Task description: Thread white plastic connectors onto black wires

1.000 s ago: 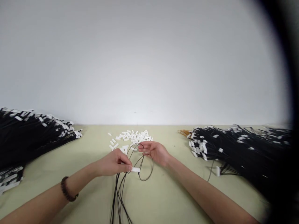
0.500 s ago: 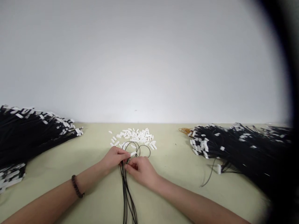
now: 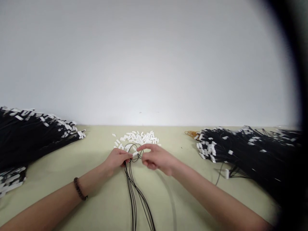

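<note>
My left hand (image 3: pixel 118 159) pinches a small white connector housing (image 3: pixel 135 154) between thumb and fingertips. Thin black wires (image 3: pixel 132 183) hang from beneath that hand toward the front edge of the view, and some curl in loops (image 3: pixel 130 145) above the connector. Close to the connector's right end is my right hand (image 3: pixel 157 158), its index finger stretched out and the other fingers curled. The index fingertip is beside the loops; whether it touches them I cannot tell. A blurred streak, perhaps a moving wire, runs down below the right hand.
Loose white connector housings (image 3: pixel 141 137) lie in a pile behind my hands. Large bundles of black wires with white ends rest at left (image 3: pixel 31 138) and right (image 3: pixel 240 150). An orange wire coil (image 3: pixel 191 133) is beside the right bundle. A pale wall (image 3: pixel 154 80) rises behind the table.
My right hand has moved right and slightly up, from pinching near the wires to a stretched index finger. The hanging wires have swung right. My left hand still holds the connector.
</note>
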Demonstrator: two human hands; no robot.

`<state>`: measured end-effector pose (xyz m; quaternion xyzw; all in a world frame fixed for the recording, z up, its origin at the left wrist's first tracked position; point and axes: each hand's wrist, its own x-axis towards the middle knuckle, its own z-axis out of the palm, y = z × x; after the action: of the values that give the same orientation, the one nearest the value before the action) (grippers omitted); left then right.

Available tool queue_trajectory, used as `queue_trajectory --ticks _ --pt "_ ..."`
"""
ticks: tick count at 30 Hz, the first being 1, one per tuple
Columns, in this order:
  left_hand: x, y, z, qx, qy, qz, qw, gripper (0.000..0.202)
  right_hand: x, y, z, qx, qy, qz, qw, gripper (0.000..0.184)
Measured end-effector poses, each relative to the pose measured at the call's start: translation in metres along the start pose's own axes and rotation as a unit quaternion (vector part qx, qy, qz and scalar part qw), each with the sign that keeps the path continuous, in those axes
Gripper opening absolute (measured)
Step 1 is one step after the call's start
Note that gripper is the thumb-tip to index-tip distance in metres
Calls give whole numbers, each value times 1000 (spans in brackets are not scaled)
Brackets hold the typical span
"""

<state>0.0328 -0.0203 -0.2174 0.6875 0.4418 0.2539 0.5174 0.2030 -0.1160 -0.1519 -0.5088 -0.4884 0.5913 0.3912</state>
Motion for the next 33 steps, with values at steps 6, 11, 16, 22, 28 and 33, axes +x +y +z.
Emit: queue_trajectory --ticks 6,11,16,22,28,33 --pt "-1 2 -3 -25 -23 -14 999 36 -47 -63 -27 93 -23 -119 988 17" --pt "-1 5 -6 -63 -35 -35 997 34 -55 -71 -51 125 150 -266 944 17" --pt "0 5 -8 -96 -42 -48 993 34 -50 -70 -66 100 218 -314 919 23" --pt "0 6 -9 -127 -52 -60 989 31 -14 -32 -53 -120 287 -271 911 21" --pt "1 3 -7 -142 -21 -39 989 32 25 50 -9 -403 213 -270 848 29" --pt "4 0 -7 -156 -7 -37 987 33 24 69 1 -459 171 -269 829 27"
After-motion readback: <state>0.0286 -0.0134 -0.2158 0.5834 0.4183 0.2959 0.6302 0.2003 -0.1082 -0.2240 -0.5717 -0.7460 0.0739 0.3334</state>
